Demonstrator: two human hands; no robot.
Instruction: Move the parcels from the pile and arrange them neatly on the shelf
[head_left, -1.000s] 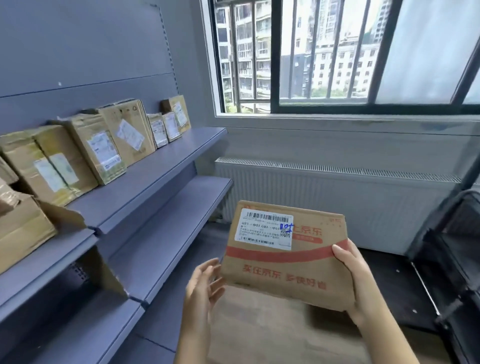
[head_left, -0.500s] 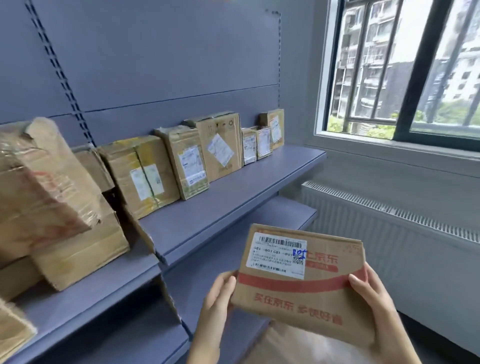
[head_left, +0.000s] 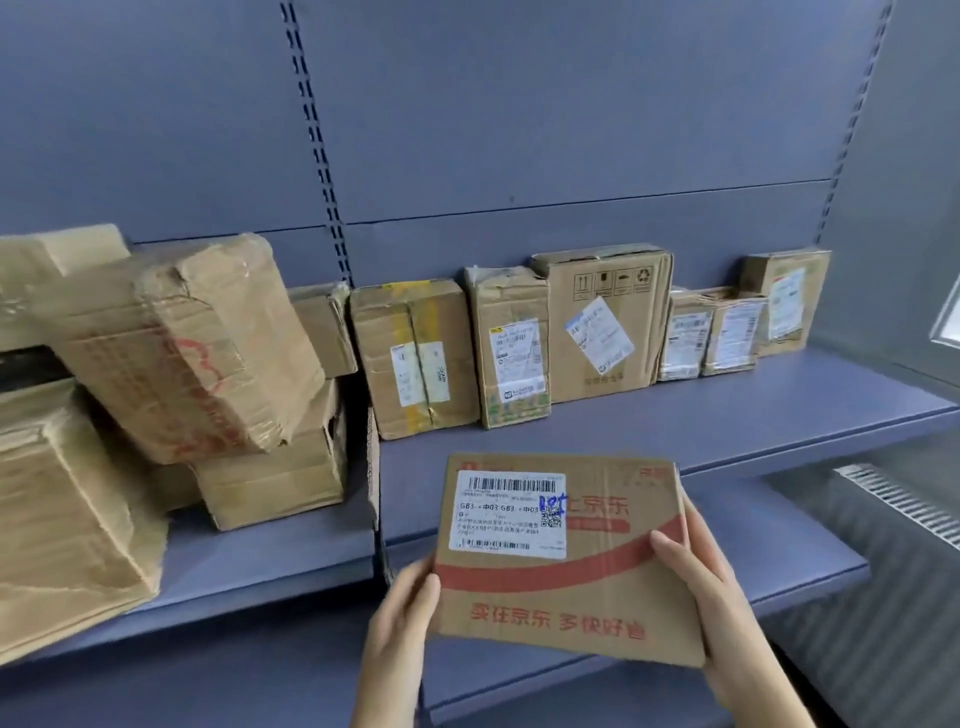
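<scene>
Since the earlier frame the view has swung left, squarely onto the grey-blue metal shelf (head_left: 675, 415); the flat brown cardboard parcel with red print and a white barcode label (head_left: 566, 556) remains held in front of it, below the shelf's front edge. The left hand (head_left: 402, 618) grips the parcel's lower left corner; the right hand (head_left: 701, 587) clasps its right edge, thumb on the face. Upright along the shelf's back panel stands a row of taped, creased cardboard boxes (head_left: 519, 343), each labelled. Left of the row, a pile of crumpled larger cartons (head_left: 208, 358) leans unevenly. A ribbed white radiator (head_left: 904, 499) sits right of the shelf.
</scene>
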